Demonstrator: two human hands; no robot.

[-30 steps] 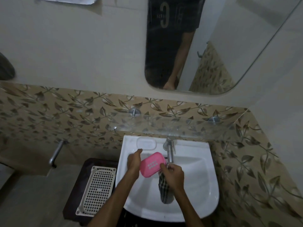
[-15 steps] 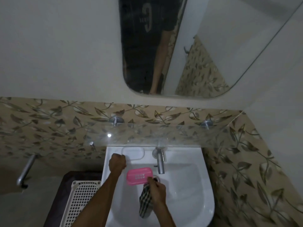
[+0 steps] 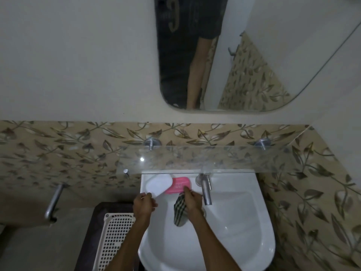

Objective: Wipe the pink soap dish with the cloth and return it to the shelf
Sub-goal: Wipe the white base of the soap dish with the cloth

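Two hands in view, both over the far left part of one white sink [image 3: 234, 231]. Right hand [image 3: 192, 200] pinches the near edge of the one pink soap dish [image 3: 178, 185] with fingertips, and the same hand has one checked cloth [image 3: 180, 211] bunched in the palm, its tail hanging down toward the basin. Left hand [image 3: 143, 205] has fingers curled on the near edge of one white oval piece [image 3: 159, 185], which looks like a lid or tray; can't tell which. The white piece sits just left of the pink soap dish and overlaps its left end.

The pink soap dish is low, at the sink's back ledge, just below the front edge of the one glass shelf [image 3: 205, 159], not on it. Whether it rests on the ledge or is held just above it can't be told. Shelf hangs on two round metal brackets.

One chrome tap [image 3: 206, 190] just right of the right hand. One white perforated basket [image 3: 115, 239] on a dark stand, left of the sink. One mirror [image 3: 254, 55] on the far wall. One metal bar [image 3: 53, 200] on the left wall.
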